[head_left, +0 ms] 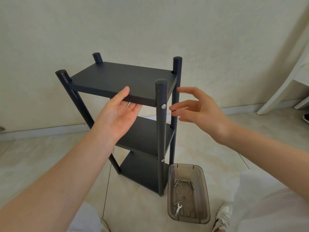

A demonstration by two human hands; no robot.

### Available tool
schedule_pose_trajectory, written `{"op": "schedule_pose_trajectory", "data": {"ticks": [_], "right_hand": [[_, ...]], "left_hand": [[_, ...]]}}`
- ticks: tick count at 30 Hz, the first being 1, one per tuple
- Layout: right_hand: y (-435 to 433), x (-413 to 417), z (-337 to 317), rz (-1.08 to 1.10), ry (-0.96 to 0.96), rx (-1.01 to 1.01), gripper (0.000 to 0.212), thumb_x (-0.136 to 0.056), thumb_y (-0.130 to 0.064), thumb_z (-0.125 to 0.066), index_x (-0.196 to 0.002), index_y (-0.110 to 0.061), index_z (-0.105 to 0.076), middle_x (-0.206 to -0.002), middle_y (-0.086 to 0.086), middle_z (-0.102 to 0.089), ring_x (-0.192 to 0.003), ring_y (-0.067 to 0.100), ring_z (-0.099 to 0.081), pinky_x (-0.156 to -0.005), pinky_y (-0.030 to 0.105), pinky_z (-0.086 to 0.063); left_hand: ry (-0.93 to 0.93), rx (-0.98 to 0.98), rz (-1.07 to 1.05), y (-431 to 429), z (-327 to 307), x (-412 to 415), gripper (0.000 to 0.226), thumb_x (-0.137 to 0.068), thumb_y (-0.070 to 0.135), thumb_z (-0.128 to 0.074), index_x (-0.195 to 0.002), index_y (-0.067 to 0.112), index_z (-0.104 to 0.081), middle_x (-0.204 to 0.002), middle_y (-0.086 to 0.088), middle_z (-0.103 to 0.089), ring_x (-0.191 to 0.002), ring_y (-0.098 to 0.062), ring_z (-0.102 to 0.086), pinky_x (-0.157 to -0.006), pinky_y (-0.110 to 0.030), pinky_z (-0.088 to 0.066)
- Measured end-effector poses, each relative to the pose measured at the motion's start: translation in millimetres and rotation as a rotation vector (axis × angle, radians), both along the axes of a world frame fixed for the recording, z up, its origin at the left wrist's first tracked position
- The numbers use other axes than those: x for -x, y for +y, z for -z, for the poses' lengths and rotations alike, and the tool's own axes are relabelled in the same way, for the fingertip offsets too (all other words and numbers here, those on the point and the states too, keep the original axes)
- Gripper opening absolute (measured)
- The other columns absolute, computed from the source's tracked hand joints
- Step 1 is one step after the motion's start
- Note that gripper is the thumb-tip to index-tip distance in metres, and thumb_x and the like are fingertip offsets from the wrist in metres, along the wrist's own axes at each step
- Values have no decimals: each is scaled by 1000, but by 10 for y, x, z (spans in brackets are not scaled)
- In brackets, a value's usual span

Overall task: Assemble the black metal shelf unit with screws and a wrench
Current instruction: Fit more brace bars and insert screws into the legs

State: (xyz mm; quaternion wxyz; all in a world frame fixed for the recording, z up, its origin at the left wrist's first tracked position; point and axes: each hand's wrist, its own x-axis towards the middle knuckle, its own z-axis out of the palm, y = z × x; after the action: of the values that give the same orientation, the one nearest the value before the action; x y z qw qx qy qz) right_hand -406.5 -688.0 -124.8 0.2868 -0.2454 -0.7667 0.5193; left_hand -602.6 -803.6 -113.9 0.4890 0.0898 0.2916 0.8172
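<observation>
**Item: black metal shelf unit**. Three tiers, four round posts. It stood upright on the tiled floor, close in front of the seated person and near the wall.

**Fixings seen:** a silver screw head in the front right post at top-tier level, and a second one lower down. The joints on the other posts could not be made out.

**Left hand**: palm up at the front edge of the top tier, with the thumb laid over the edge and the fingers beneath it, clasping the panel. How firm the hold was could not be told.

**Right hand**: fingers spread wide and holding nothing, blurred, just beside the front right post and apparently clear of it.

**Stores:** a smoky plastic tray on the floor beside the unit's foot, holding loose screws, nuts and a small wrench.

**Handling notes (judged):**
- The unit was probably stiff and fairly light.
- Being tall and narrow, it was likely to tip or rack if any joints were loose.
- The painted metal looked smooth, and the panel edges were thin.
- Best taken by a post just under a tier, or by a tier edge close to a post.
- One hand should steady it while the other works a fixing.
</observation>
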Motion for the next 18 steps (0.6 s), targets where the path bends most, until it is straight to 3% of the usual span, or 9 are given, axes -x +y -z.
{"op": "schedule_pose_trajectory", "data": {"ticks": [4, 9, 14, 16, 18], "right_hand": [[111, -15, 378, -1, -173, 29, 12, -90, -16, -71, -99, -23, -71, -93, -5, -75, -92, 14, -70, -90, 36, -57], [288, 10, 1052, -112, -580, -21, 11, -92, -19, -66, -102, -22, -70, -104, -4, -70, -99, 13, -66, -90, 26, -53], [481, 89, 1653, -291, -991, -135, 23, -90, -19, -62, -111, -14, -70, -111, 1, -66, -104, 18, -62, -91, 27, -52], [532, 161, 1875, -331, -1098, -103, 22, -87, -13, -60, -104, -6, -71, -99, 4, -65, -89, 20, -63, -79, 27, -54], [511, 232, 2079, -329, -1156, -46, 15, -80, -6, -57, -83, -1, -71, -75, 4, -54, -64, 18, -52, -59, 24, -46]], "left_hand": [[-6, -2, 2, -8, 4, -9, 41, -88, 8, -67, -128, 6, -56, -114, -18, -72, -102, -34, -71, -82, -44, -60], [-12, -27, -4, -3, 9, -8, 32, -92, 4, -63, -123, 3, -57, -114, -18, -72, -103, -34, -71, -85, -44, -60], [0, -35, -4, -4, 19, -12, 26, -93, 4, -62, -119, 2, -58, -113, -17, -72, -103, -33, -71, -80, -43, -61], [2, -40, -2, -4, 19, -14, 24, -94, 4, -61, -118, 2, -59, -113, -17, -72, -102, -33, -71, -80, -43, -61], [2, -49, -3, -6, 22, -13, 22, -94, 3, -61, -116, 2, -59, -112, -17, -72, -102, -33, -71, -80, -43, -60]]}}
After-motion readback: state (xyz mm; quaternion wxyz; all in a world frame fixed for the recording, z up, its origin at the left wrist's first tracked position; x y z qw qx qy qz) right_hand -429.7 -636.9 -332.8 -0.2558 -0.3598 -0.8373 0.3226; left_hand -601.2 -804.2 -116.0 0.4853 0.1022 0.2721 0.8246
